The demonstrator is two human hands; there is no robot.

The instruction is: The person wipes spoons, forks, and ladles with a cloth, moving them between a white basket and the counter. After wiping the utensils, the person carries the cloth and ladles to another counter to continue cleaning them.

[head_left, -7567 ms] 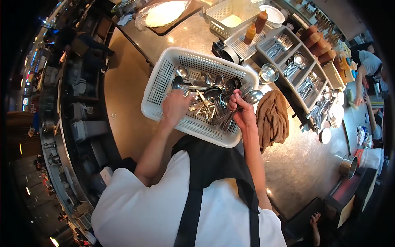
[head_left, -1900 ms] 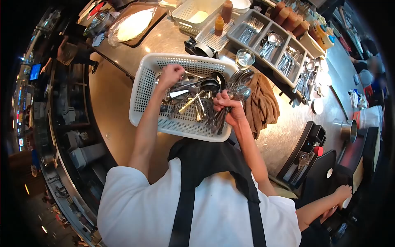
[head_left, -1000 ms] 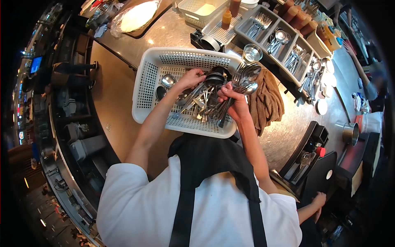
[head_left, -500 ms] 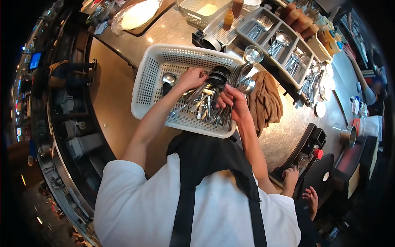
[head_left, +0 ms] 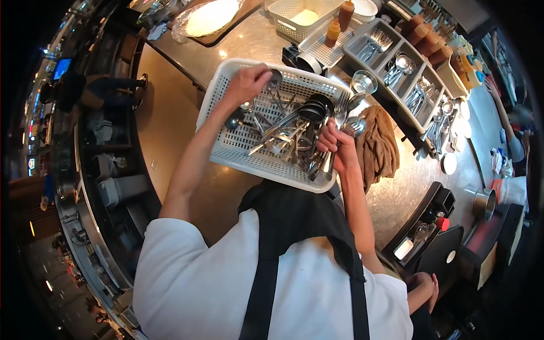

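Note:
A white perforated basket (head_left: 229,148) holds a jumble of cutlery and utensils. My left hand (head_left: 247,86) is over its far left part, fingers closed at the bowl of a dark ladle (head_left: 275,78). Below that wrist lie a black ladle (head_left: 234,119) and a round metal spoon, partly covered by the arm. My right hand (head_left: 337,146), at the basket's right side, grips a bunch of forks and spoons (head_left: 341,109) with the heads up. Between my hands, black round-headed utensils (head_left: 315,107) rest on the pile.
A brown cloth (head_left: 377,144) lies right of the basket. Behind it stands a grey cutlery tray (head_left: 420,122) with sorted forks and spoons. A glass (head_left: 364,83), sauce bottles (head_left: 333,33) and a white bin (head_left: 294,28) are beyond. Another person's hands (head_left: 426,286) show at lower right.
My left hand has moved from the black round-headed utensils to the basket's far left, where a ladle now shows at its fingers. My right hand keeps its bunch. The view has shifted slightly.

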